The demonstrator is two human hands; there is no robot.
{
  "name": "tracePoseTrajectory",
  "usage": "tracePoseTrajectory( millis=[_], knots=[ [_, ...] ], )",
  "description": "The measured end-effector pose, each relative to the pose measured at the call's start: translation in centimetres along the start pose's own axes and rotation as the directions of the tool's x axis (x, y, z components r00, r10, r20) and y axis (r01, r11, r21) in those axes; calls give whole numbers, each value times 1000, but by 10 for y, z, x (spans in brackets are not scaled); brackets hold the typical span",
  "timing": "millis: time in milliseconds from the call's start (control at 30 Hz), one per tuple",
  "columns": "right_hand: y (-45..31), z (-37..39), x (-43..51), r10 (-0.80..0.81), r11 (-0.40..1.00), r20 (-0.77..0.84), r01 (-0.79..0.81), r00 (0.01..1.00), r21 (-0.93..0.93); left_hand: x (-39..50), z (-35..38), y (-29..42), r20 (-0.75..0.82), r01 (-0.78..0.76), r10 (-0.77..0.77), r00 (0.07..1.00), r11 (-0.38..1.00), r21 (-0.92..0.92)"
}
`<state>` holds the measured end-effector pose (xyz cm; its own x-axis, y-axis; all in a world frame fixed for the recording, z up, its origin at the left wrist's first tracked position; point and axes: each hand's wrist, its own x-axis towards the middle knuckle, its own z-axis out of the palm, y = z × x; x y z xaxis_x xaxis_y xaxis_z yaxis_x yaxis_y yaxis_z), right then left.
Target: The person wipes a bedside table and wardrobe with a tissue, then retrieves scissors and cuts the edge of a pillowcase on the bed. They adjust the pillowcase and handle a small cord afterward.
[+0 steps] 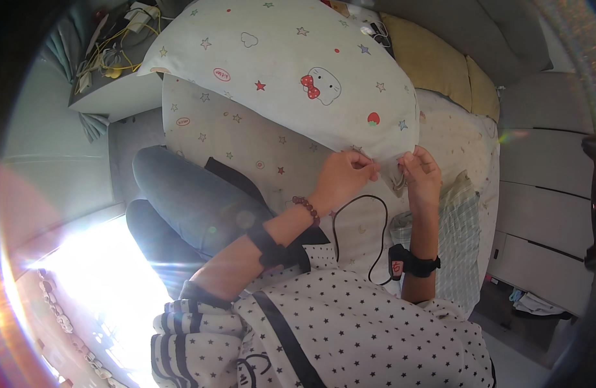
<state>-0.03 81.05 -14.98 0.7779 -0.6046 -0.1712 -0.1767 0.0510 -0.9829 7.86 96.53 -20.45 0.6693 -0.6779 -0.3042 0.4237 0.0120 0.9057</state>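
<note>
A white bed cover (278, 72) with printed stars, a cat's head and a strawberry lies puffed up in front of me. At its near right corner, my left hand (349, 172) has thumb and fingertips pinched together on what looks like a thin light strand. Just to its right, my right hand (421, 169) pinches the cover's corner between thumb and fingers. Pale looped strips (400, 183) hang beneath that corner, between the hands; their upper ends are hidden. Both forearms wear black straps, and a beaded bracelet (305, 208) circles the left wrist.
Printed bedding (259, 140) spreads under the cover. A black cable (386, 218) loops near my right forearm, beside a checked cloth (455, 242). Tan cushions (429, 58) lie at the back right. Tangled cables and a power strip (142, 18) cover a shelf at upper left. Grey drawers (545, 155) stand right.
</note>
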Motion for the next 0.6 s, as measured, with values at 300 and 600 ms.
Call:
tracePoseTrajectory(
  millis=[300,600],
  knots=[
    [1,2,0,-2,1000,-7,2,1000,1,-5,1,-4,26,0,-2,1000,997,80],
    [3,0,0,-11,1000,43,11,999,-11,-11,1,-2,40,-29,25,999,993,116]
  ],
)
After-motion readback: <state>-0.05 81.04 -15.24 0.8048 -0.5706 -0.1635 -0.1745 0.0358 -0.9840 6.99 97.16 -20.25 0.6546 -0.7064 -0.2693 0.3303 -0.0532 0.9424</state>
